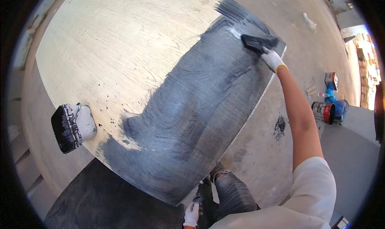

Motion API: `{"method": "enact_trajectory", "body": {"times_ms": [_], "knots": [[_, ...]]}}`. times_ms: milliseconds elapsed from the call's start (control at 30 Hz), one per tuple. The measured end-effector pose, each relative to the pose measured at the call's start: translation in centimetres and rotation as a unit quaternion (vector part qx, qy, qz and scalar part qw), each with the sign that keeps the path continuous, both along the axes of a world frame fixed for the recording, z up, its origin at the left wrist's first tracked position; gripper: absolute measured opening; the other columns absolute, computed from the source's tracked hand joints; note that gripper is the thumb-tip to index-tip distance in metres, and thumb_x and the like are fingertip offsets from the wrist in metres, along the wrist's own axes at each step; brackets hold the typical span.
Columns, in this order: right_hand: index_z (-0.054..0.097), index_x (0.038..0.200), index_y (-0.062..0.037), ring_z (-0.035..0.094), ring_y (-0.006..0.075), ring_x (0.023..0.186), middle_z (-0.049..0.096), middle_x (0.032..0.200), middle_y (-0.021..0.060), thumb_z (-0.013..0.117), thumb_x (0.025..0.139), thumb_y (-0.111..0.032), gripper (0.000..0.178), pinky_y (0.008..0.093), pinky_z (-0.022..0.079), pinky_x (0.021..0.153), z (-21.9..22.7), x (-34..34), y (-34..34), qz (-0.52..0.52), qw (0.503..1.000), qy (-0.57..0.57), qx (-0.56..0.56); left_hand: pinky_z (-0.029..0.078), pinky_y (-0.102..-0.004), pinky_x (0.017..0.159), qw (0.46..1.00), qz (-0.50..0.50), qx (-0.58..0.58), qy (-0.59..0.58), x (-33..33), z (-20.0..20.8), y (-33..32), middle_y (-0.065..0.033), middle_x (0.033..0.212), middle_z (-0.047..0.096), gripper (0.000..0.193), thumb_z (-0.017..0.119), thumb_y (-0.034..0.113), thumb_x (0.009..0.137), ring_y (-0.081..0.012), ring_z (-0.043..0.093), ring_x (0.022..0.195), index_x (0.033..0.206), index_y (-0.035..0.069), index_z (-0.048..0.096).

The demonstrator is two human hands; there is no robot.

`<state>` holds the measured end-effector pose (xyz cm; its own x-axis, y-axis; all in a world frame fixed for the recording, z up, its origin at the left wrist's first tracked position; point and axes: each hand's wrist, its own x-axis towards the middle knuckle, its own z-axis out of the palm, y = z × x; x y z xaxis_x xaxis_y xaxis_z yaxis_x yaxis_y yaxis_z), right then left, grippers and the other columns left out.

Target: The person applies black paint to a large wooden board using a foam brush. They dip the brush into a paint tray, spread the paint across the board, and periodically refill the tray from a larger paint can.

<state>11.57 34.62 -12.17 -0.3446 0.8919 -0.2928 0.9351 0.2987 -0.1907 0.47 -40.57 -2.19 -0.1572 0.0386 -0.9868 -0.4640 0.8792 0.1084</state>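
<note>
My right hand (272, 60), in a white knit glove with a yellow cuff, is closed on a wide black paint brush (253, 43). The brush rests on the painted far right part of a large pale wooden board (120, 40). Streaky dark grey-black paint (188, 96) covers the board's right side and near end. My left hand (191, 215), also white-gloved, hangs low beside my leg with its fingers curled. A dark shape lies against it, and I cannot make out what it is. A white bucket (86, 121) with a black-smeared rim stands on the board's left edge.
A dark panel (116, 201) lies below the board's near left edge. Across the concrete floor at right are an open paint can (323, 112), a blue plastic bag (339, 106) and a square tin (331, 80). Black paint spots (280, 127) mark the floor nearer me.
</note>
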Motion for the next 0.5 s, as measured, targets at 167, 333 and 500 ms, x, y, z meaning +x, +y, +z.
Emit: {"method": "enact_trajectory", "body": {"times_ms": [167,333,500], "knots": [[0.052,0.147,-0.0173,0.067,0.0409,0.109,0.068,0.117,0.0264,0.051,0.093,-0.027,0.055,0.0454,0.051,0.097,1.6,-11.3,-10.8,0.029,0.993,0.071,-0.095,0.053,-0.0287,0.067,0.996,0.076,0.055,-0.013,1.4,-3.0,-4.2,-0.0063,0.095,0.071,0.026,0.057,0.026,0.102,-0.0135,0.066,0.079,0.11,0.002,0.067],[0.039,0.153,-0.0169,0.071,0.0372,0.077,0.071,0.085,0.023,0.054,0.095,-0.025,0.061,0.0524,0.056,0.068,3.4,-11.6,-36.9,0.127,0.983,-0.015,-0.133,0.053,-0.0319,0.077,0.998,-0.017,0.058,0.03,1.1,-3.2,-7.0,-0.0089,0.1,0.073,0.032,0.056,0.031,0.103,-0.0175,0.068,0.084,0.112,0.003,0.068],[0.024,0.161,-0.0327,0.071,0.0379,0.102,0.07,0.112,0.0208,0.053,0.1,-0.034,0.068,0.051,0.057,0.084,8.3,-12.7,-50.7,0.206,0.894,-0.167,-0.361,0.052,-0.0332,0.078,0.994,0.089,0.051,0.043,0.9,-3.9,-12.3,-0.0093,0.097,0.072,0.033,0.057,0.032,0.102,-0.0174,0.067,0.087,0.11,0.002,0.067]]}}
